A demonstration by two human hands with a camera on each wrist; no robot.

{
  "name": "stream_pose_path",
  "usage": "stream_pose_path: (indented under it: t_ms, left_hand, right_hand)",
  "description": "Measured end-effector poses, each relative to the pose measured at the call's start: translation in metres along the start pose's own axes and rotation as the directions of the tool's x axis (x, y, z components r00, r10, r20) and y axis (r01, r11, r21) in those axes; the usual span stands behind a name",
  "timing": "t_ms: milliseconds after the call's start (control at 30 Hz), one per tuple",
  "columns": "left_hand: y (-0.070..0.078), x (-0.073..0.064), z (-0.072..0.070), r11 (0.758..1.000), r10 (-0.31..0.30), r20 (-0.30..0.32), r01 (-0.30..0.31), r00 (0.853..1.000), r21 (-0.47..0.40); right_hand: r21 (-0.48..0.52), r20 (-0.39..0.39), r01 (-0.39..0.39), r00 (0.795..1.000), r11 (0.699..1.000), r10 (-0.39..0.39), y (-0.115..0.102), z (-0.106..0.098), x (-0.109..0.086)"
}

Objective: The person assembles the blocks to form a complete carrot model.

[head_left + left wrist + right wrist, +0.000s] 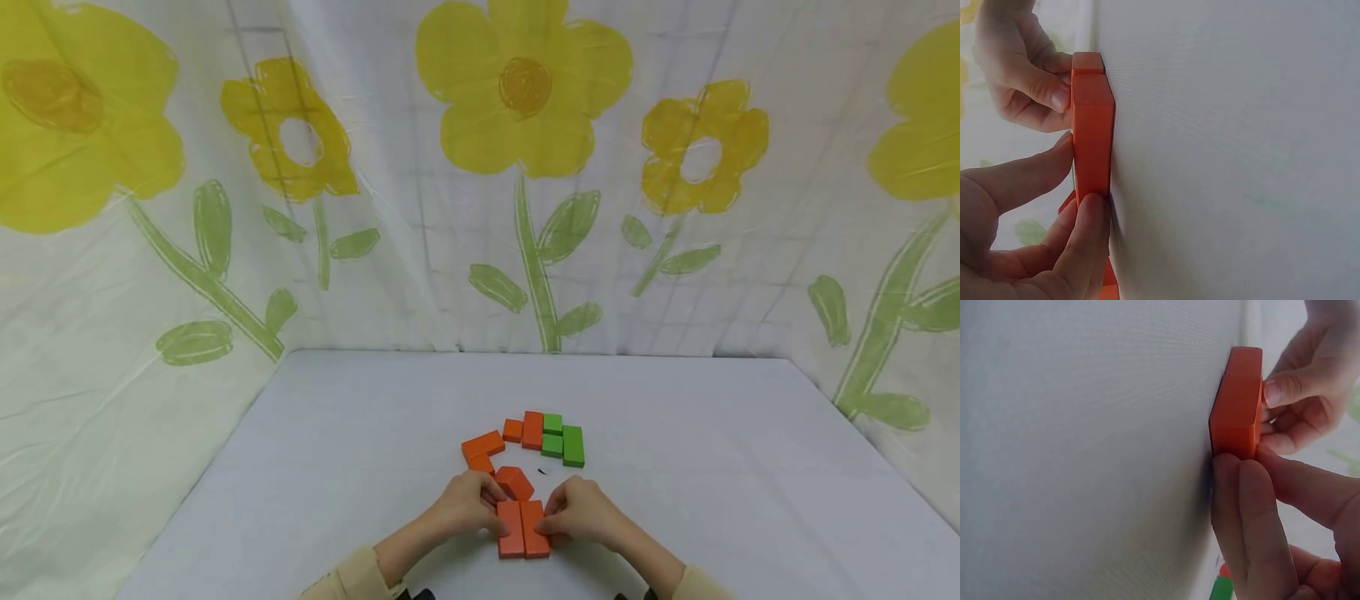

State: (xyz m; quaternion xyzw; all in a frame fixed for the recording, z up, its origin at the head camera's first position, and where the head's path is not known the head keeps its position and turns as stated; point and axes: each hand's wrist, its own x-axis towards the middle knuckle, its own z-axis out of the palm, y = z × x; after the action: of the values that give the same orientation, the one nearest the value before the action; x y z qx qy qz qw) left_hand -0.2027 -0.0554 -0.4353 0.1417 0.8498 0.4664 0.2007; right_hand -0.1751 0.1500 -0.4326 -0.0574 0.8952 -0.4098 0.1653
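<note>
"Start at the left. What's there?"

"The left hand (467,504). Its thumb and fingers pinch the left red block (510,533), thumb on the top face, fingertips along the outer side."

"And which way does that block lie from the hand?"

"Immediately to its right, flat on the worktop (337,417). Its long axis runs away from the person, not across."

"Next one over?"

"The right red block (535,537), long side to long side with the first, axes parallel. Only a thin seam shows between them, and their near ends look about level."

"Anything past their far ends?"

"A skewed red block (513,483), turned off their line. I can't tell whether its near corner touches them."

"Then the right hand (588,512)?"

"At the outer side of the right red block, gripping it between thumb and fingers. So the pair sits between the hands, each block nearer the hand on its own side."

"So any squeeze would press along that seam?"

"I'd judge so: the hands face each other across the blocks' width, and an uneven push could twist one out of parallel."
</note>
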Motion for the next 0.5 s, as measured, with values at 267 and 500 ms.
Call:
stream_pose_path:
  t_ms: [267, 500]
  left_hand:
    - [0.0020, 0.0032, 0.0015, 0.999, 0.018, -0.011, -0.018, 1.000, 0.027]
    - [0.0026, 0.0020, 0.0012, 1.000, 0.006, 0.000, -0.006, 1.000, 0.024]
  right_hand:
    - [0.002, 0.006, -0.033, 0.999, 0.999, 0.033, 0.0004, -0.0010, 0.0018]
    - [0.002, 0.000, -0.059, 0.998, 0.998, 0.059, 0.0009, 0.0001, 0.0022]
